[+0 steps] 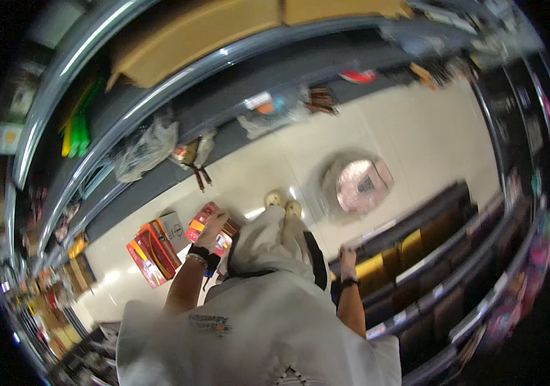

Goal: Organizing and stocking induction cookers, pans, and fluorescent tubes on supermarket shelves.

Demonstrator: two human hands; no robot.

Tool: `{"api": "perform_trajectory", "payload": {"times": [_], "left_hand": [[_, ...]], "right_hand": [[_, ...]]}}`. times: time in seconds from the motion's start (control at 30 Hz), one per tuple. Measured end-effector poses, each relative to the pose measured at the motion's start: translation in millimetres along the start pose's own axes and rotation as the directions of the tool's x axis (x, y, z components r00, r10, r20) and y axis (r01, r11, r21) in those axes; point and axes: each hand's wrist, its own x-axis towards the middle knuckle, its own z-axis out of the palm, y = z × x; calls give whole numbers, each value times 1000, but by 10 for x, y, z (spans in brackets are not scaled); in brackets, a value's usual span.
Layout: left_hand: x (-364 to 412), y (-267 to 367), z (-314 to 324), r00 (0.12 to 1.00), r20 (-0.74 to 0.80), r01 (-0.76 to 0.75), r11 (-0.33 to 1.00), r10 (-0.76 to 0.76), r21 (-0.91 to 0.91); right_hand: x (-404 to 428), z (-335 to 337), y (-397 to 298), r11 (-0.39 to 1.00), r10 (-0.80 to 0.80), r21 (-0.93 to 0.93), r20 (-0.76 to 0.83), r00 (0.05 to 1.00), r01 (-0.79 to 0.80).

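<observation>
Down by my left leg, my left hand (214, 226) is closed over a red box (199, 223) with a yellow stripe and a printed picture. The box shows on both sides of the fingers. On the floor further left stand more red boxes (152, 255) and a grey carton (172, 230) with dark printing. My right hand (348, 258) hangs at my right side, close to the end of a low dark shelf (376, 246). Its fingers look curled, but blur hides whether they touch the shelf or hold anything.
Shelving with metal rails (178, 77) curves along the front and left, carrying cardboard boxes (198, 38), plastic bags (148, 144) and green tubes (79, 128). A round pinkish object (363, 186) stands on the pale tiled floor (429, 135) ahead of my shoes (275, 199). Yellow items (370, 270) fill the right shelf.
</observation>
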Motion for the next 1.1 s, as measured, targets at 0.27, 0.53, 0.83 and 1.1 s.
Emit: {"api": "perform_trajectory", "payload": {"times": [0.27,0.53,0.83,1.1], "left_hand": [[47,2188,-904,526,-547,-485,758,651,437],[-653,3258,-1610,200,-645,-541,632,738,555],[-1287,4354,-2099,-94,-417,-465,331,904,821],[-1016,4936,-1802,-16,-265,-267,252,964,930]], "right_hand": [[218,56,19,990,131,-49,-75,989,-135],[809,342,-943,989,-126,-69,58,990,130],[498,938,-1910,927,-371,-11,121,921,375],[721,854,-1718,889,-435,-39,239,868,456]]}}
